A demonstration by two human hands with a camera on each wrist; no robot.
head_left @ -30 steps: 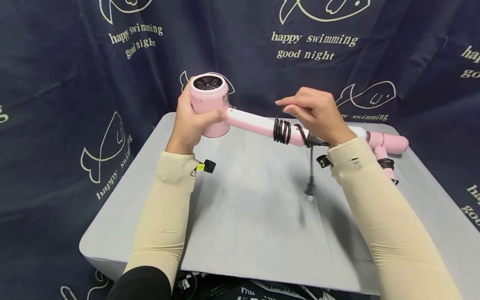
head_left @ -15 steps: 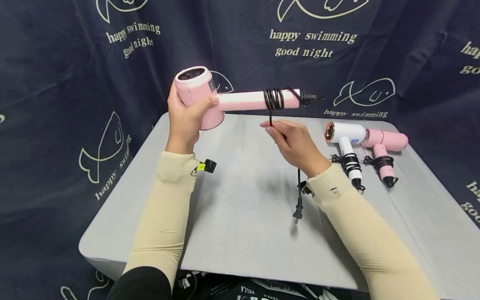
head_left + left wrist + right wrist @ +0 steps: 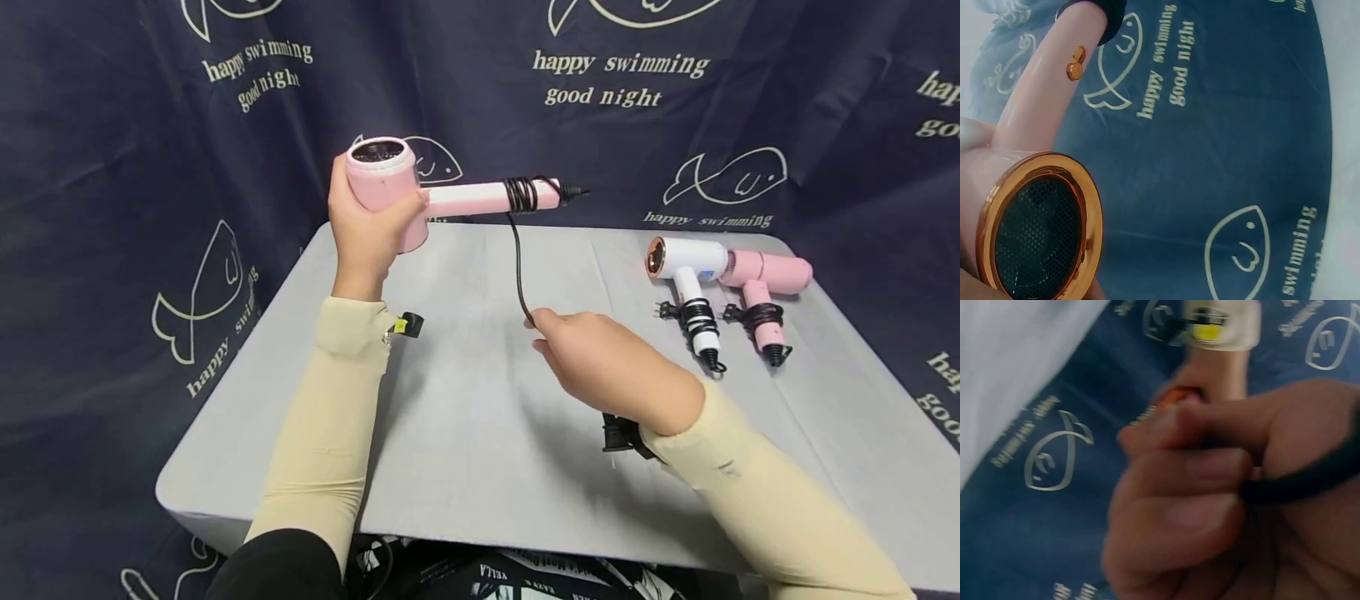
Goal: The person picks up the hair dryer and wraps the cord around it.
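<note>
A pink hair dryer [image 3: 465,199] is held up above the table's far side, its handle pointing right. My left hand [image 3: 363,229] grips its barrel, the thumb near where the handle joins. In the left wrist view, the copper-rimmed grille [image 3: 1038,234] and a copper switch [image 3: 1075,67] show. Several turns of black power cord [image 3: 519,267] circle the handle near its end, and a loose length runs down to my right hand [image 3: 611,362]. The fingers of that hand curl round the cord, also in the right wrist view. The plug is hidden.
On the table's right side lie a white hair dryer [image 3: 686,271] and another pink hair dryer [image 3: 772,275], both with cords wound on their handles. A pale cloth covers the table [image 3: 450,450]. Behind hangs a dark blue printed curtain [image 3: 480,100].
My right hand has come down from above the handle toward me, drawing the cord off it. The loose length has grown. The left hand has lifted the dryer slightly and moved left.
</note>
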